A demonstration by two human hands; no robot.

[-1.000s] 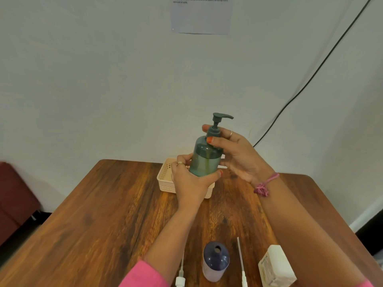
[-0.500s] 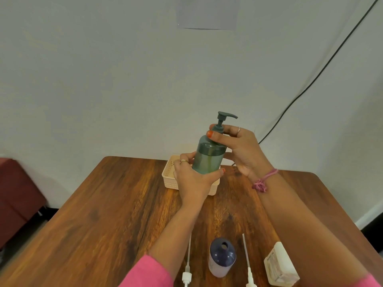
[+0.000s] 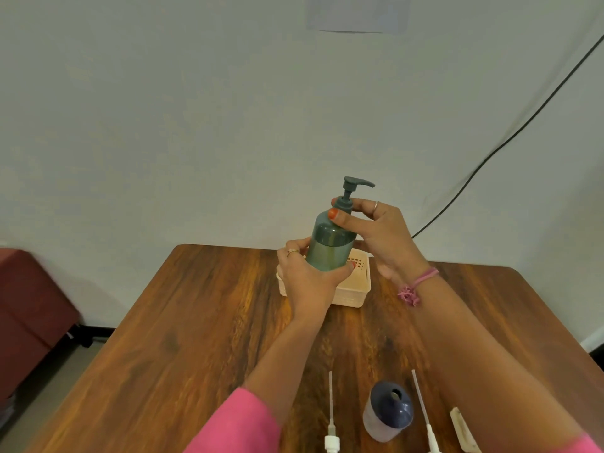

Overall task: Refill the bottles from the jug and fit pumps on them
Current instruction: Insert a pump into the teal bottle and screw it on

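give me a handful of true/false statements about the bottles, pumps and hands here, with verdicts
1. The left hand grips the lower body of the green bottle. True.
2. The green bottle stands on the table. False: it is held up in the air, in front of the basket.
3. The right hand pinches the collar of the green pump. True.
4. The dark-topped bottle near the person already has a pump fitted. False: its neck is open, with no pump in it.
5. Two white pumps lie on the table, one on each side of the dark-topped bottle. True.
6. The basket is blue. False: it is a pale cream colour.
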